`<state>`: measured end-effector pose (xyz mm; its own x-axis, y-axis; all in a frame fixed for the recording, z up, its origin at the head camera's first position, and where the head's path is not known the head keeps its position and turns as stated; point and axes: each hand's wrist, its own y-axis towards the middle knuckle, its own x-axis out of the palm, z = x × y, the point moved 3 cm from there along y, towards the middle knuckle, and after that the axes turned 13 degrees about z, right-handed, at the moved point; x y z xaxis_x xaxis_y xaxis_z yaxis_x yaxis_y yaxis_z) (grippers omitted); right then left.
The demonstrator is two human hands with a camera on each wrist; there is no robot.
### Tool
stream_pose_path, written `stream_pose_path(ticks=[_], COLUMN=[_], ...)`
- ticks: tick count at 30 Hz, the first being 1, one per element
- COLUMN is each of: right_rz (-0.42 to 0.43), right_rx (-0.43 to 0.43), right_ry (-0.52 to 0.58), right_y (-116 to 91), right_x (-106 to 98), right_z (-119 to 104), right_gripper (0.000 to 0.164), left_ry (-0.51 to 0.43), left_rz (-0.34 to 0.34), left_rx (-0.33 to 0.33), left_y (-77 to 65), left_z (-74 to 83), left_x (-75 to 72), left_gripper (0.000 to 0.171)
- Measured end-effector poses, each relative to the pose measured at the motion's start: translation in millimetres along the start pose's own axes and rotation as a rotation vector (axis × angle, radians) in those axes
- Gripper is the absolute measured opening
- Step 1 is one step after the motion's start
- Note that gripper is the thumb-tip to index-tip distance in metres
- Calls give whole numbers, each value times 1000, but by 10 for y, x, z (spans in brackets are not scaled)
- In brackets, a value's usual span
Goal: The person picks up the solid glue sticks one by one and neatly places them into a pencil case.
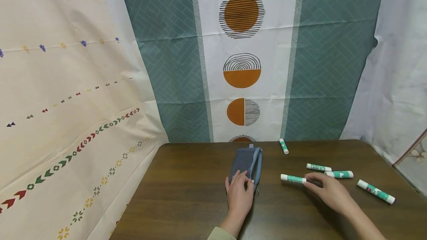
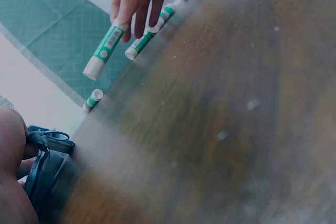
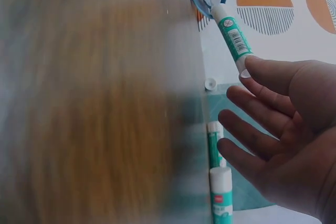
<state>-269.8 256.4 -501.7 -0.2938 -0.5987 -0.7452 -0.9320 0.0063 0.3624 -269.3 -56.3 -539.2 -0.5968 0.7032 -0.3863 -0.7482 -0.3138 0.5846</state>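
My right hand (image 1: 328,190) pinches a green-and-white glue stick (image 1: 293,179) by one end, between thumb and forefinger. Its other end points left toward a dark blue zippered pouch (image 1: 242,160). In the right wrist view the other fingers spread loosely below the held glue stick (image 3: 234,38). My left hand (image 1: 239,195) holds the near end of the pouch, whose zip side gapes on the right. The left wrist view catches the zip edge of the pouch (image 2: 50,142) by my fingers, partly hidden behind them.
Beyond the pouch, a small glue stick (image 1: 283,146) lies near the table's back edge. Two more, a thinner one (image 1: 318,167) and a thicker one (image 1: 339,174), lie behind my right hand. A larger glue stick (image 1: 376,192) rests at the right of the brown table (image 1: 173,195). Fabric hangs behind.
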Motion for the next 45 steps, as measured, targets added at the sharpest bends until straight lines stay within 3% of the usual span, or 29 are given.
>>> stream_pose_path(ticks=[9, 24, 38, 45], right_rz=[-45, -5, -53, -56], right_rx=[37, -16, 29, 42], right_ry=[44, 84, 119, 115], right_y=[60, 99, 191, 248], right_x=[102, 301, 483, 603], right_z=[-106, -289, -463, -521], right_gripper=[49, 39, 39, 31], left_ry=[5, 2, 17, 14], left_rz=[9, 13, -5, -6], left_rx=[5, 2, -12, -12], left_y=[-1, -20, -10, 0], left_z=[-1, -8, -15, -1], left_x=[12, 18, 32, 18], left_gripper=[21, 20, 22, 22])
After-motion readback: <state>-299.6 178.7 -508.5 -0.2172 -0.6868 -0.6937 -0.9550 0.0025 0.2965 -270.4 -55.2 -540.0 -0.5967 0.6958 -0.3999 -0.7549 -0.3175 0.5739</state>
